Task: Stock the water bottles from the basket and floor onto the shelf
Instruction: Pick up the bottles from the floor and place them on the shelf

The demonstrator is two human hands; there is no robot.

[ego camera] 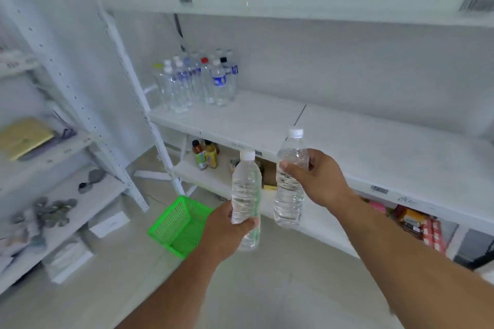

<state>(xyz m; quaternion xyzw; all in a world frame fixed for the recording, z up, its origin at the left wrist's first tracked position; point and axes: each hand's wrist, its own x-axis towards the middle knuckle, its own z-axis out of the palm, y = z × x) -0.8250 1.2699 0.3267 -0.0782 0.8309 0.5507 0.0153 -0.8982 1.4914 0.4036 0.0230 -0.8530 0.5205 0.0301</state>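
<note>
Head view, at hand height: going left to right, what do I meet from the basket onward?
Green basket → left hand → its bottle → second bottle → right hand. Both bottles are upright, capped, held in front of the shelf.

No text can be read anywhere. The barcode tags [475, 4] on the shelf edge at upper right and the blue bottle labels [219, 80] at centre are too blurred.
</note>
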